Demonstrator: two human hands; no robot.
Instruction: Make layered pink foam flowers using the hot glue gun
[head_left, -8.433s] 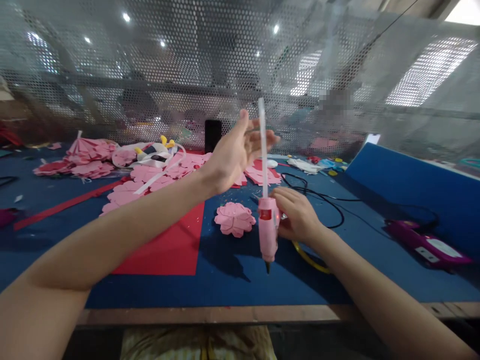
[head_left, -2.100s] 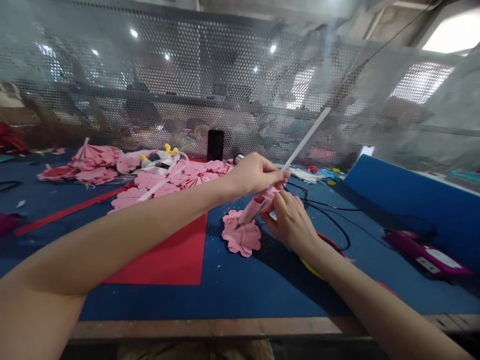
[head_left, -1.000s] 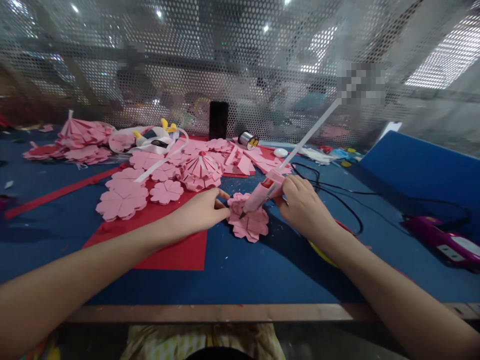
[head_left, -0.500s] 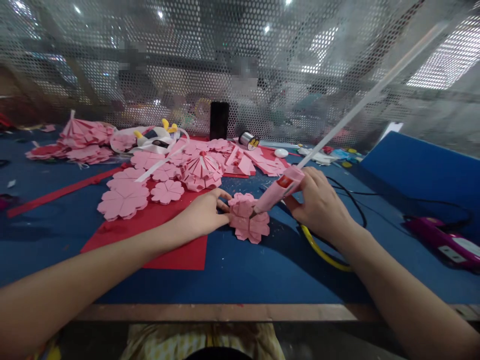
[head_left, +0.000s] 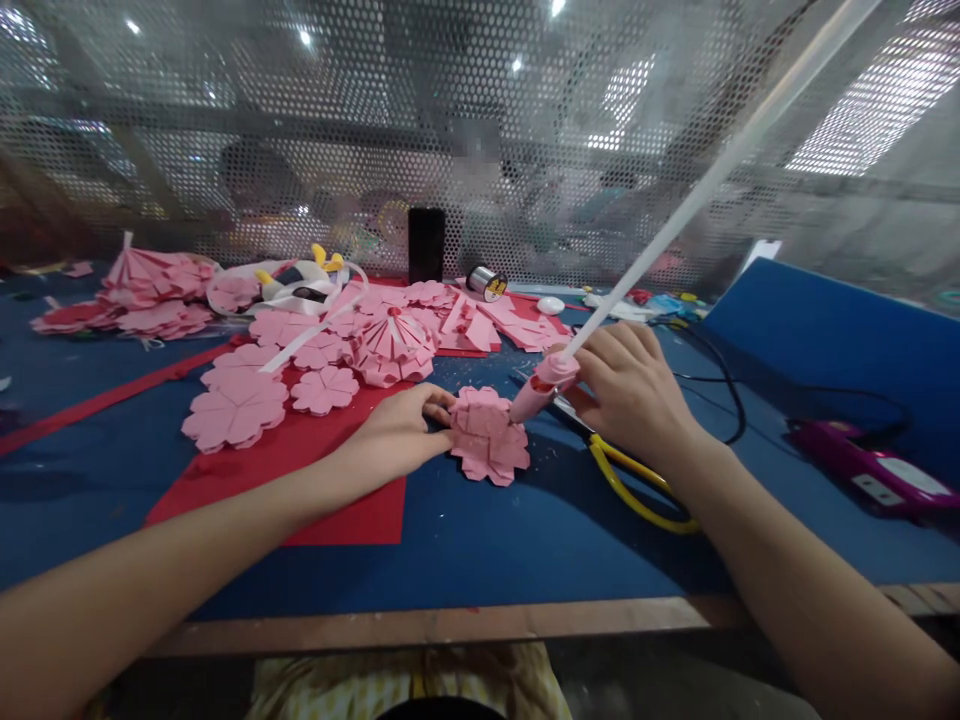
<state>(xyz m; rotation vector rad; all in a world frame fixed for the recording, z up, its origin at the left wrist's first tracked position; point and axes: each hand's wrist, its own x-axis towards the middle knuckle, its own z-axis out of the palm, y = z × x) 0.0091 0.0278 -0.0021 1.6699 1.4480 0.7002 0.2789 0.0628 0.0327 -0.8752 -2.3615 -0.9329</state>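
My left hand (head_left: 409, 425) pinches the left edge of a layered pink paper flower (head_left: 489, 440) on the blue mat. In my right hand (head_left: 626, 375) is a pink glue gun (head_left: 546, 385), with a long white glue stick (head_left: 675, 220) rising from its back end. The nozzle points down at the flower's upper right part; whether it touches the paper is hard to tell. Beneath my right wrist lies a pair of yellow-handled scissors (head_left: 626, 485), partly covered by the hand. A red paper sheet (head_left: 352, 510) lies under my left forearm.
Several pink paper flowers (head_left: 236, 405) and folded pieces spread across the back left. A wire spool (head_left: 487, 283) and a dark phone (head_left: 426, 245) stand behind them. On the right are a purple power strip (head_left: 874, 470), a black cable and a blue panel (head_left: 825, 350). Perforated metal closes off the back.
The glue gun has turned and its tip has shifted toward the flower's upper right. My left hand keeps its hold on the flower. The whole view has moved slightly.
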